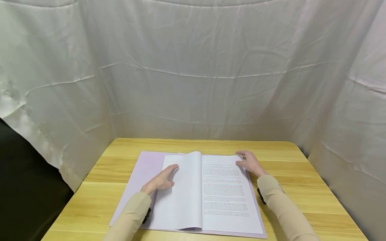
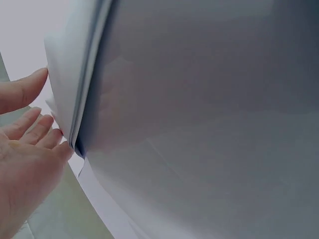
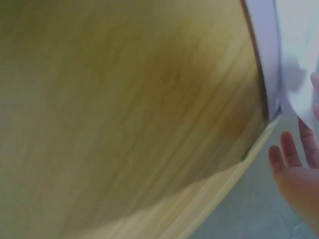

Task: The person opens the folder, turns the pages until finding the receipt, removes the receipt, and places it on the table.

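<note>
A lavender folder [image 1: 152,164] lies spread on the table with white sheets in it. My left hand [image 1: 159,180] is over the blank left-hand page [image 1: 187,190], fingers extended and thumb apart. In the left wrist view its fingertips [image 2: 55,137] meet the edge of the curved sheets [image 2: 84,74]. The right-hand page [image 1: 226,190] bears printed text. At its upper right corner is my right hand [image 1: 250,163], thumb and forefinger spread. In the right wrist view a finger passes behind the sheet's corner [image 3: 296,102], while the thumb is at the frame's edge, partly cut off.
The light wooden table [image 1: 301,187] extends on both sides of the folder. Pale grey curtains [image 1: 196,100] surround its back and sides. A dark area [image 1: 24,187] shows at the lower left, beyond the curtain.
</note>
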Motion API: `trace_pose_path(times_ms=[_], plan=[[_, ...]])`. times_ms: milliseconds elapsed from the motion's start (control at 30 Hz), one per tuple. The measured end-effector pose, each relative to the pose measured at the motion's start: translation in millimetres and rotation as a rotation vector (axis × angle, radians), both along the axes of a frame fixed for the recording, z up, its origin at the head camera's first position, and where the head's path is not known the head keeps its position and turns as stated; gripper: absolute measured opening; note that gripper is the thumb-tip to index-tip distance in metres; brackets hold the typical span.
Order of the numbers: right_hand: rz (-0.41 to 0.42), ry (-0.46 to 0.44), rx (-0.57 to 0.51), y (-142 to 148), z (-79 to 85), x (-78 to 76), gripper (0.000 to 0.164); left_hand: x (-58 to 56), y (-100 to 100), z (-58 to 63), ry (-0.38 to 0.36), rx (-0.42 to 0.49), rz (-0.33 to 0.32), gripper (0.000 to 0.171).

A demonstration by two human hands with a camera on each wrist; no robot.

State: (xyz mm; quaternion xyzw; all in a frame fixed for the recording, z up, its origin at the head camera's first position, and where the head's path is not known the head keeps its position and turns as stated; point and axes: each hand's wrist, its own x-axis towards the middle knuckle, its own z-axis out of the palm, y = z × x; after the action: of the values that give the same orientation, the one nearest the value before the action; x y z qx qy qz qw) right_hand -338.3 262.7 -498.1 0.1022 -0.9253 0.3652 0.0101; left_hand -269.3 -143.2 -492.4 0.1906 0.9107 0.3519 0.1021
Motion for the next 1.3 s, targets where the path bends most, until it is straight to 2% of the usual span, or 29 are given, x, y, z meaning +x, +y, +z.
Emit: trace_pose_path(times_ms=[233,433,600,733,933,1300], plan=[[-0.098,0.02,0.018,0.6,1.9,-2.5,0.041,0.3,-0.9,1.1,-0.031,0.005,-0.028,0.073],[-0.17,0.041,0.077,-1.1,5.2,-3.7,0.015,-0.9,-1.2,0.6,-0.043,0.005,-0.037,0.072],[-0.184,0.072,0.198,-0.5,5.1,-3.3,0.022,-1.4,-1.3,0.5,-0.059,0.003,-0.035,0.072],[-0.182,0.09,0.228,0.1,5.3,-3.0,0.027,-1.7,-1.5,0.0,-0.065,-0.001,-0.038,0.072],[-0.18,0.069,0.193,1.7,5.4,-1.6,0.035,-1.6,-2.2,0.7,-0.05,-0.012,-0.044,0.071],[-0.159,0.029,0.087,0.7,5.5,-0.6,0.032,-0.7,-2.9,2.1,-0.054,0.001,-0.046,0.072]])
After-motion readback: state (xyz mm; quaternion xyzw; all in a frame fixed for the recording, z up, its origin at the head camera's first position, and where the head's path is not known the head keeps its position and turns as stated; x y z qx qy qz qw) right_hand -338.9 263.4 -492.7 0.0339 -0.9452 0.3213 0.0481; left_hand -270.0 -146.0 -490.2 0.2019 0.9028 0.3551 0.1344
